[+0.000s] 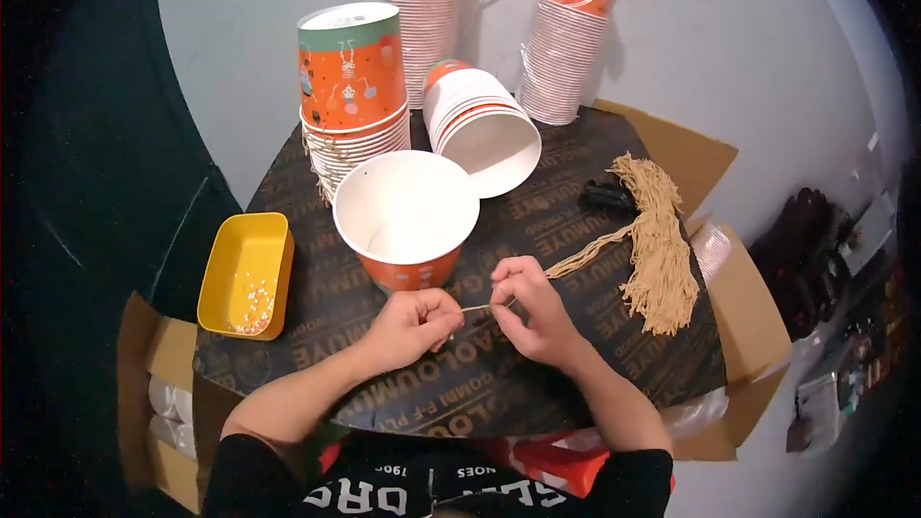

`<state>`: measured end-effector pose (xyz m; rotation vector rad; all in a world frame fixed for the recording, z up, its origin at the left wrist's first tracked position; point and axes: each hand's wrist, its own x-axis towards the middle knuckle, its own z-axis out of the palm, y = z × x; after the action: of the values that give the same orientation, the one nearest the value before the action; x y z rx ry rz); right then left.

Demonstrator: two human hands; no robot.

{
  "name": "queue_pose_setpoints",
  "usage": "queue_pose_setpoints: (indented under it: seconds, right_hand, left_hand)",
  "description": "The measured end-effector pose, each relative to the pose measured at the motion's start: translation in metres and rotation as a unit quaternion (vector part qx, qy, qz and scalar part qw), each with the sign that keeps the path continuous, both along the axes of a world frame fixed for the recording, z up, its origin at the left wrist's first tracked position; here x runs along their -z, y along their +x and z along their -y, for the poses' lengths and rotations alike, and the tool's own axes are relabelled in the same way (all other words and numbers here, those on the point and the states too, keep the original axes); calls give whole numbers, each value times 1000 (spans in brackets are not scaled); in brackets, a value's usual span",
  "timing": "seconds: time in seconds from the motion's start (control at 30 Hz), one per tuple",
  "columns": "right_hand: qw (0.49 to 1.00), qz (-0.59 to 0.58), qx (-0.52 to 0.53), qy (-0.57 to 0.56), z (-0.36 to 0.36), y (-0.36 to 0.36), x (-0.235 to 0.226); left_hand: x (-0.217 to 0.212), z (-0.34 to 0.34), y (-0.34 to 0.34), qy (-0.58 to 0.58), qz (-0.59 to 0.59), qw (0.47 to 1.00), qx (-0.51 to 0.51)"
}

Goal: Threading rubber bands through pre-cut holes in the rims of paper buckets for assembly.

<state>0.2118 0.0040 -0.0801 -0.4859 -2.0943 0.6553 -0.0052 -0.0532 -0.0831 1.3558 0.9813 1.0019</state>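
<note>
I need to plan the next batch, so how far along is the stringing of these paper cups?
Done: cannot tell for sure; strings seem to hang from the upside-down stack.
In hand: left hand and right hand pinch one tan string between them, in front of an open cup.
Left: a thick string bundle, a tipped stack and two wrapped stacks behind.

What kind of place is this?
Probably a small craft or packing workspace: stacks of orange paper cups, a bundle of tan string, and a yellow tray of tiny beads on a dark table.
</note>
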Motion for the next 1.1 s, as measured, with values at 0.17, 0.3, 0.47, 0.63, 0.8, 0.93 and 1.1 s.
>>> queue_pose_setpoints:
  seconds: [0.17, 0.3, 0.47, 0.63, 0.8, 0.93, 1.1]
  right_hand:
    - [990, -19, -87, -105, 13, -13, 2]
    - [965, 27, -62, -252, 21, -14, 10]
    - [982, 64, 2, -177, 19, -13, 13]
    - [968, 51, 31, -245, 18, -16, 22]
    - [960, -22, 63, -273, 19, -17, 2]
    - [966, -81, 65, -238, 6, -14, 9]
    - [973, -114, 96, -177, 4, -24, 0]
  left_hand:
    - [8, 3, -1, 130, -131, 983, 29]
    - [-2, 5, 2, 169, -204, 964, 5]
    - [0, 0, -2, 183, -228, 956, -12]
    - [-1, 0, -3, 190, -213, 958, -30]
    - [-9, 3, -3, 309, -218, 920, -104]
    - [-40, 8, -7, 472, -253, 831, -151]
    - [-70, 3, -13, 529, -333, 744, -234]
